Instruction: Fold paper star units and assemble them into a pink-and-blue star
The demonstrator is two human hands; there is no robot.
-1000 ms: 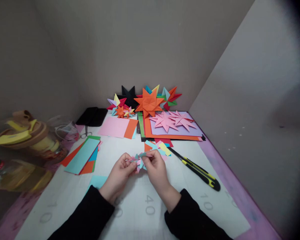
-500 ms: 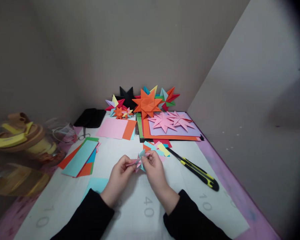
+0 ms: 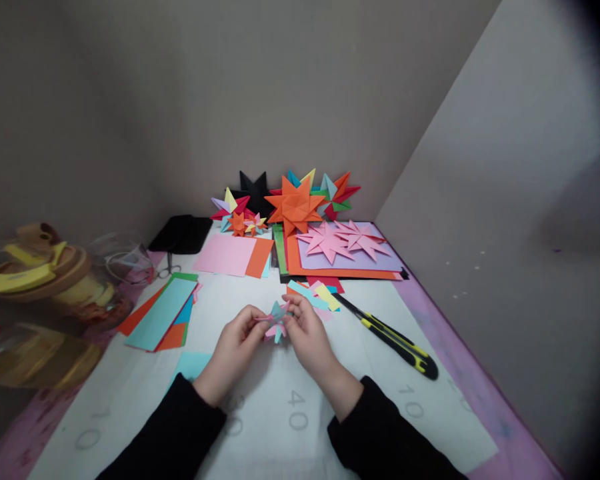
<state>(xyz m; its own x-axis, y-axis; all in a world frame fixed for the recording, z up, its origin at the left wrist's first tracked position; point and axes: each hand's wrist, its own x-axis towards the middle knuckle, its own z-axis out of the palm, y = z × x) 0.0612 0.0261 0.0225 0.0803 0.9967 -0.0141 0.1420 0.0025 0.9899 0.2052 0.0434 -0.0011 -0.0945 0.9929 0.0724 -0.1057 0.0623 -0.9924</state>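
So we've got the white-covered tabletop (image 3: 360,440) with the paper stars (image 3: 295,203) along its back edge by the wall and the cutter (image 3: 400,345) lying right of our hands. Our left hand (image 3: 237,340) and right hand (image 3: 305,337) are out over the middle, fingers of each pinched closed on opposite sides of the small pink-and-blue star (image 3: 277,321), which sits right between them.

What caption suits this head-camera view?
Two hands hold a small pink and light-blue folded paper piece, with a utility knife lying nearby.
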